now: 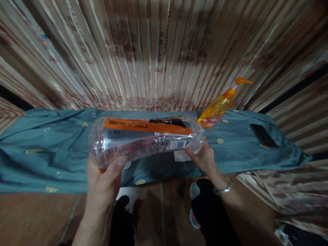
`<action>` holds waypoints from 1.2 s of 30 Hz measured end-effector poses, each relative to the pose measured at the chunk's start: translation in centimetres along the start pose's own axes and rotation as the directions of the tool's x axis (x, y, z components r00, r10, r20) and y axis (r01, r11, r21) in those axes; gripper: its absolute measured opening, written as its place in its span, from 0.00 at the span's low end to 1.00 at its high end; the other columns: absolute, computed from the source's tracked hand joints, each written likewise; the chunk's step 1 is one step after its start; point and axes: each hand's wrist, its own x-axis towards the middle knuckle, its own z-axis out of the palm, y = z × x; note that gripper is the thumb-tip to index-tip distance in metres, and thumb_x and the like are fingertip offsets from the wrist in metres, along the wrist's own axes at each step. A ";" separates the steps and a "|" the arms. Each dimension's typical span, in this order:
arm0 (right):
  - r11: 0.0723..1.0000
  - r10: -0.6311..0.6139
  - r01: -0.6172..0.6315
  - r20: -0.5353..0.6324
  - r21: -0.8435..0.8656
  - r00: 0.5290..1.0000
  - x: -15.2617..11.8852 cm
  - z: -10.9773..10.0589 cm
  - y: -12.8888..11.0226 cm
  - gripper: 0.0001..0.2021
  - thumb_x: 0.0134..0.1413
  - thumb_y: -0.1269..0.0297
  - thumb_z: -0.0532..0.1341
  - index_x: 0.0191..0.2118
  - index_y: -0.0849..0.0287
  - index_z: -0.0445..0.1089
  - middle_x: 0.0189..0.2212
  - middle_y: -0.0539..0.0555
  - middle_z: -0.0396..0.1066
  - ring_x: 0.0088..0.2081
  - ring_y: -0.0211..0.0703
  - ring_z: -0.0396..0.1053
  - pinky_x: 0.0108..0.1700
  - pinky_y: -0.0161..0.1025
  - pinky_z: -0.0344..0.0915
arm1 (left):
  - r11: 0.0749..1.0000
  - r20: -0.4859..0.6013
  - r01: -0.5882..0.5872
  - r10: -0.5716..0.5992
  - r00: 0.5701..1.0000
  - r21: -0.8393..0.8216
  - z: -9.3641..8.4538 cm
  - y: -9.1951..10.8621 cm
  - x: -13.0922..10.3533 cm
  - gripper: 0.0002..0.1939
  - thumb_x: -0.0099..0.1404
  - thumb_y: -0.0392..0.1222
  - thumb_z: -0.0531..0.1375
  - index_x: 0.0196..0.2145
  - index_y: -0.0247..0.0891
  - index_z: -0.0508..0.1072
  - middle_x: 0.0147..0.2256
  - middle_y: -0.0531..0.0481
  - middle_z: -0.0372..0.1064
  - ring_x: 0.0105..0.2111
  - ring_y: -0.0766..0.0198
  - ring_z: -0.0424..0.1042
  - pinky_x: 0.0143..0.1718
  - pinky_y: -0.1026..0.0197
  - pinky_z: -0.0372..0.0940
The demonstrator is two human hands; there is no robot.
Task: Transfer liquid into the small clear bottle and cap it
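Left hand point(104, 181) wrapped round wide end of clear plastic bottle point(143, 141), thumb on near side, other fingers mostly hidden. Right hand point(205, 157) closed on narrower end, fingertips partly hidden. Bottle held sideways above teal cloth point(235, 155), orange-silver label showing. White piece point(182, 156) partly under it. Orange pump bottle point(215, 111) beyond right hand, black phone point(263, 135) farther right. Patterned curtain point(159, 68) behind.

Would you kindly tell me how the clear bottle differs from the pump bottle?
The clear bottle is held sideways by the left hand and right hand; the pump bottle stands on the cloth. The clear bottle looks empty; the pump bottle contains amber liquid. Both are labelled.
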 end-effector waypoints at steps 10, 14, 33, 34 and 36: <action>1.000 0.002 -0.002 0.004 -0.005 1.000 0.0 0.0 0.0 0.30 0.47 0.50 0.63 0.55 0.61 0.65 0.42 0.62 0.79 0.42 0.58 0.79 0.43 0.50 0.75 | 1.000 -0.012 0.010 -0.010 1.000 0.000 -0.2 -0.1 -0.1 0.31 0.43 0.41 0.75 0.48 0.44 0.78 0.39 0.47 0.80 0.37 0.52 0.80 0.48 0.44 0.75; 1.000 -0.001 0.001 -0.005 -0.007 1.000 0.0 0.1 0.2 0.30 0.47 0.49 0.63 0.54 0.61 0.65 0.42 0.62 0.79 0.41 0.57 0.79 0.42 0.49 0.75 | 1.000 0.007 -0.003 0.003 1.000 0.025 -0.4 -0.2 -0.1 0.28 0.44 0.43 0.75 0.45 0.42 0.79 0.39 0.46 0.80 0.37 0.53 0.80 0.47 0.45 0.76; 0.999 0.021 -0.021 0.003 -0.032 1.000 -0.1 0.1 -0.1 0.37 0.47 0.48 0.62 0.59 0.66 0.62 0.42 0.64 0.79 0.41 0.58 0.79 0.41 0.48 0.75 | 0.998 -0.022 0.023 -0.022 1.000 0.051 0.1 0.1 -0.4 0.33 0.42 0.47 0.76 0.48 0.46 0.79 0.37 0.46 0.79 0.39 0.46 0.79 0.54 0.30 0.68; 0.999 0.025 -0.024 0.006 -0.035 1.000 -0.1 0.0 -0.1 0.36 0.47 0.48 0.62 0.59 0.65 0.62 0.42 0.64 0.79 0.41 0.58 0.79 0.41 0.48 0.75 | 0.998 -0.023 0.019 -0.018 1.000 0.054 0.1 0.1 -0.4 0.33 0.42 0.47 0.76 0.48 0.46 0.79 0.37 0.46 0.79 0.39 0.45 0.79 0.54 0.29 0.67; 0.999 0.030 -0.029 0.012 -0.042 0.999 -0.1 0.0 -0.2 0.36 0.47 0.48 0.62 0.59 0.64 0.62 0.43 0.63 0.79 0.42 0.58 0.78 0.41 0.48 0.75 | 0.998 -0.023 0.022 -0.021 1.000 0.054 0.0 0.1 -0.5 0.33 0.42 0.47 0.76 0.48 0.47 0.79 0.38 0.46 0.79 0.39 0.45 0.79 0.54 0.28 0.67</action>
